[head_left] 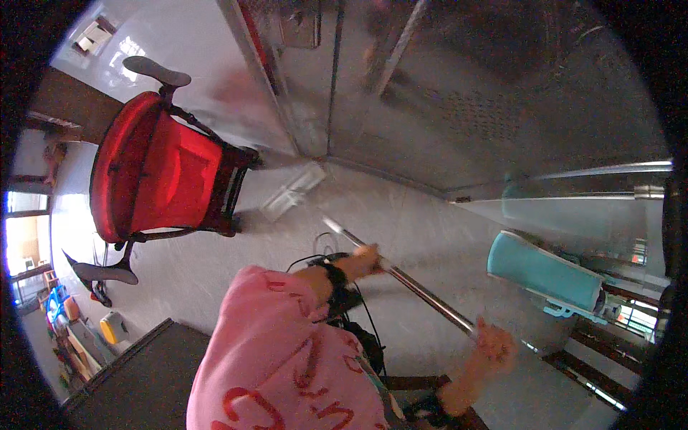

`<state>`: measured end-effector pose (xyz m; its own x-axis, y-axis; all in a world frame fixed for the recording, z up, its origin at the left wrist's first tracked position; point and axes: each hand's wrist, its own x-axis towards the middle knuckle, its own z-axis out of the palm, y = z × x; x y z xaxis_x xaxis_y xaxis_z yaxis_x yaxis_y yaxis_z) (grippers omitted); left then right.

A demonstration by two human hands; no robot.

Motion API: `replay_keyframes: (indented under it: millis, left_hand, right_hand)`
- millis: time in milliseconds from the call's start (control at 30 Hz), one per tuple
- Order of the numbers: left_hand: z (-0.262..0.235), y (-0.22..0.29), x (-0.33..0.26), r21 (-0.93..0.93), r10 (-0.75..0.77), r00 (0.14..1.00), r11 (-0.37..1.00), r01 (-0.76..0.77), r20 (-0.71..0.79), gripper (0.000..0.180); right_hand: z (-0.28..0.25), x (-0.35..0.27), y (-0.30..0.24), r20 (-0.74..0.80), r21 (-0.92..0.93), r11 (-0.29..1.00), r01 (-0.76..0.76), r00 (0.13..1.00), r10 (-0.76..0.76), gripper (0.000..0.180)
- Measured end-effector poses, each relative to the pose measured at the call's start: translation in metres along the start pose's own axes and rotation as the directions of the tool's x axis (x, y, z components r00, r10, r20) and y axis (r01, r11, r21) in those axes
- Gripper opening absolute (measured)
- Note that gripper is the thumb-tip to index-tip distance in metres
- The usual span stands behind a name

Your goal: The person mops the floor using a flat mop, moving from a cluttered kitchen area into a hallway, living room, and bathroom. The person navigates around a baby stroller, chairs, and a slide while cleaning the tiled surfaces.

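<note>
- Near right, the right hand (494, 345) is curled over the near end of the metal pole (424, 292) (motion blur hides each finger's exact place).
- Farther along and to the left, the left hand (364, 261) grips the pole, fingers wrapped around the shaft.
- The pole looks stiff, light and smooth, so probably slippery if wet; the near end and the mid-shaft seem the sound places to hold.
- Farthest, well beyond the left fingers, the pale flat mop head (292, 192) lies on the floor (247, 269), right of the red chair (179, 168); likely light, not fragile.
</note>
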<state>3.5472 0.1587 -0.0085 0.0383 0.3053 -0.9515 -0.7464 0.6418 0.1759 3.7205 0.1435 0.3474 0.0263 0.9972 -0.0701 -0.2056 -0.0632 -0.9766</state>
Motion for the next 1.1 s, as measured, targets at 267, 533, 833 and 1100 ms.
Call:
replay_keyframes:
  millis: [267, 533, 833, 1100]
  left_hand:
    - [0.097, -0.044, -0.087, 0.237, -0.3, 0.852, 0.948, 0.215, 0.428, 0.025]
    - [0.009, 0.018, -0.12, 0.14, 0.259, 0.753, 0.896, -0.421, 0.605, 0.031]
    - [-0.165, 0.108, -0.088, -0.616, 0.122, 0.971, 0.755, -0.226, -0.207, 0.017]
    - [-0.116, 0.063, -0.079, -0.389, 0.075, 0.996, 0.917, -0.09, -0.055, 0.02]
  right_hand:
    - [-0.05, -0.042, -0.09, 0.107, 0.052, 0.932, 0.36, 0.926, -0.363, 0.034]
    - [0.006, 0.009, -0.098, 0.451, 0.014, 0.946, 0.324, 0.842, -0.296, 0.028]
    - [0.179, 0.034, 0.001, 0.754, -0.36, 0.921, 0.15, 0.628, 0.192, 0.02]
    - [0.126, 0.002, -0.031, 0.703, -0.28, 0.936, 0.214, 0.71, 0.048, 0.021]
